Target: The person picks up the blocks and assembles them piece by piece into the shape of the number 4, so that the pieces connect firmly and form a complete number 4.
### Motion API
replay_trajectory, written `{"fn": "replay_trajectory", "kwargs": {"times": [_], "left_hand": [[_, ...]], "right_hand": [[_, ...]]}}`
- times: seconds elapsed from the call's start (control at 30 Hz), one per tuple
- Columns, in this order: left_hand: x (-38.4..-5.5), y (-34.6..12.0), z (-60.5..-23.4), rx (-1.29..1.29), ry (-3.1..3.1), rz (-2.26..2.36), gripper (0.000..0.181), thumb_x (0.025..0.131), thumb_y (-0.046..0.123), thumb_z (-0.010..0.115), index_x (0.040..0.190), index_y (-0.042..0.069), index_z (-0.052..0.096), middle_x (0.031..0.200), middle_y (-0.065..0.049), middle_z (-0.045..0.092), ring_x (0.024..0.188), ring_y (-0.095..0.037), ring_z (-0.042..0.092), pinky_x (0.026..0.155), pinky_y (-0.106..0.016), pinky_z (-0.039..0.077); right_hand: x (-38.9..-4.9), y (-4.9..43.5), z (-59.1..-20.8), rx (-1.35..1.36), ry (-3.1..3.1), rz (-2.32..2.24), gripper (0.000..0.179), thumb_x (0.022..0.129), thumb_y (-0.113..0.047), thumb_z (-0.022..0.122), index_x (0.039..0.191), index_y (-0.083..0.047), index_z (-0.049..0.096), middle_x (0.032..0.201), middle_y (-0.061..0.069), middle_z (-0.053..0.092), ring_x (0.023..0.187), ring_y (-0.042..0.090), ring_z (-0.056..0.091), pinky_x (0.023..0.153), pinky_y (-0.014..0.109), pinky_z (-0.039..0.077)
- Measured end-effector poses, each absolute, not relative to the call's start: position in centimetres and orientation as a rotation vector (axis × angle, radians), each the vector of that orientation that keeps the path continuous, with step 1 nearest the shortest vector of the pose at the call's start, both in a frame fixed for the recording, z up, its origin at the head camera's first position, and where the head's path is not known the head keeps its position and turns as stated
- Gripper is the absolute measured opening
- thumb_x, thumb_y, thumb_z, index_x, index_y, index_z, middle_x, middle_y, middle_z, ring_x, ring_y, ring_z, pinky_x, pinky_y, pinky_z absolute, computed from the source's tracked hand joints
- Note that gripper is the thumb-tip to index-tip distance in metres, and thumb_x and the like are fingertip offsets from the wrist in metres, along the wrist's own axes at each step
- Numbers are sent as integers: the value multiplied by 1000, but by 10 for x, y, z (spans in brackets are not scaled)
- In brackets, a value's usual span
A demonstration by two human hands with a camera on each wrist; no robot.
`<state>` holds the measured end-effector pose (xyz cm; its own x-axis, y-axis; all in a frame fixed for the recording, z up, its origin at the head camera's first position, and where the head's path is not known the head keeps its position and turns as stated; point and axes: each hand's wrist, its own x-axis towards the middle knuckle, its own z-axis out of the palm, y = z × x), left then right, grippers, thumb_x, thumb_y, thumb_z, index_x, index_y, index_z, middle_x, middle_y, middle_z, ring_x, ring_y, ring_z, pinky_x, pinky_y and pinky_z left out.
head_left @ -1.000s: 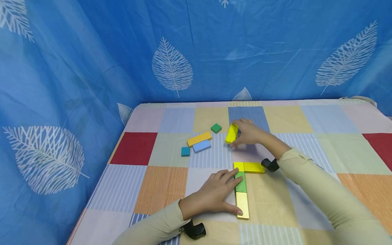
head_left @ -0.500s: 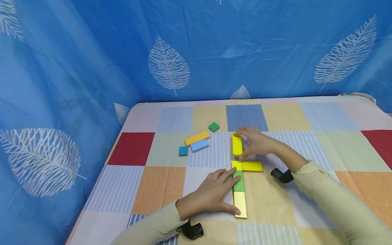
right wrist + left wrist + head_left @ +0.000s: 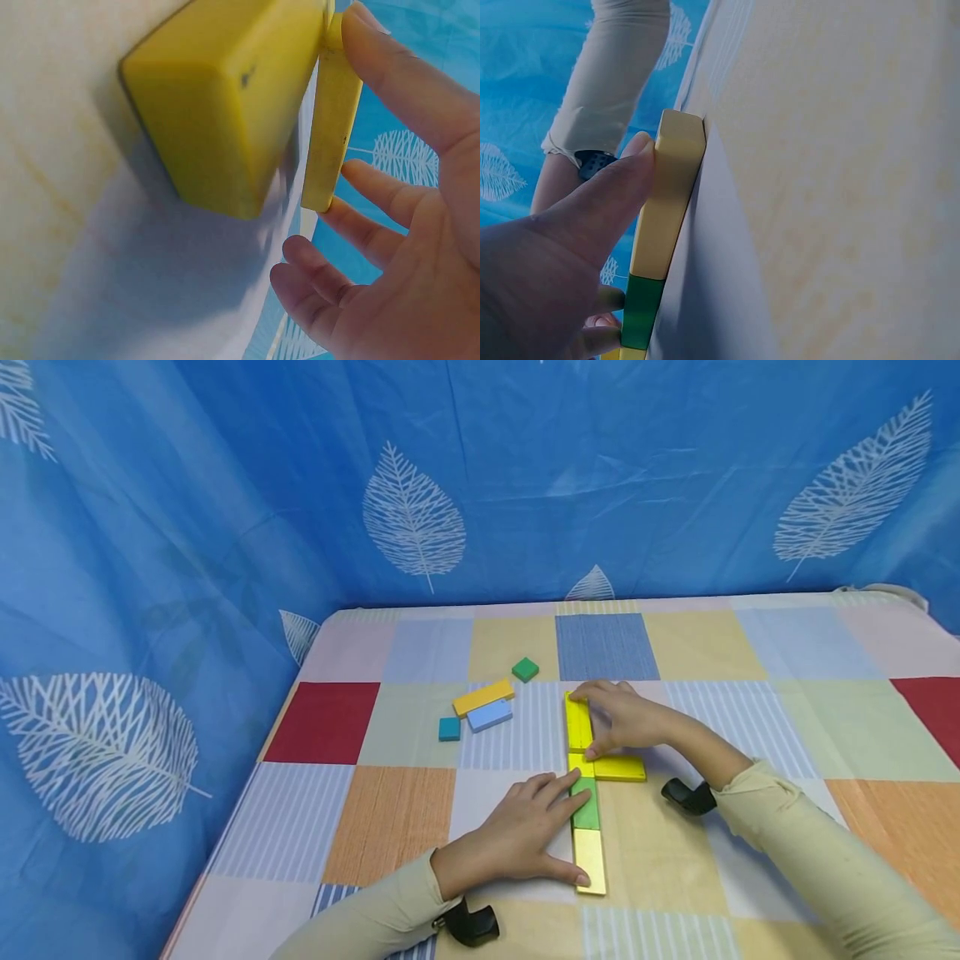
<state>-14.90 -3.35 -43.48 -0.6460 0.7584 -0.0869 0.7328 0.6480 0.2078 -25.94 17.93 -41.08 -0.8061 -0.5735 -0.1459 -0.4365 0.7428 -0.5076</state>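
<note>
In the head view, my right hand (image 3: 630,718) pinches a long yellow block (image 3: 577,727) between thumb and fingertips. Its near end meets a small yellow block (image 3: 577,765). A green block (image 3: 586,810) and a pale yellow block (image 3: 588,860) continue the row toward me. Another yellow block (image 3: 622,768) sticks out sideways to the right from the small yellow one. My left hand (image 3: 517,835) lies along the row with fingers spread. Its thumb touches the pale yellow block (image 3: 671,202), and its fingertips rest on the green block (image 3: 641,311) and by the small yellow one.
Farther back to the left lie an orange block (image 3: 483,697), a light blue block (image 3: 490,716), a teal square block (image 3: 449,729) and a green square block (image 3: 525,669). A patchwork cloth (image 3: 750,827) covers the table. Blue leaf-patterned curtains (image 3: 525,485) hang behind and left.
My right hand has brought the long yellow block nearer, turned it in line with the row, and set its end against the small yellow block. My left hand has stayed put.
</note>
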Motion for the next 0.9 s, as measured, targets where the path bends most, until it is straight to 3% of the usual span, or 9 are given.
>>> {"fn": "replay_trajectory", "kwargs": {"times": [0.2,0.9], "left_hand": [[-149,-34,-436,1242,2709,223,91,72,71,53,144,20,28,152,-3,18,133,-28,30,98,-43,36],[-149,-33,-437,1223,2709,205,91,73,71,53,144,21,28,152,-2,18,133,-27,30,99,-42,35]], "right_hand": [[-257,178,-412,-765,2655,-639,77,70,-34,77,133,-7,43,141,17,35,116,38,36,94,57,34],[-259,177,-415,-771,2657,-580,75,71,-37,75,133,-9,43,141,16,34,116,39,35,94,56,34]]}}
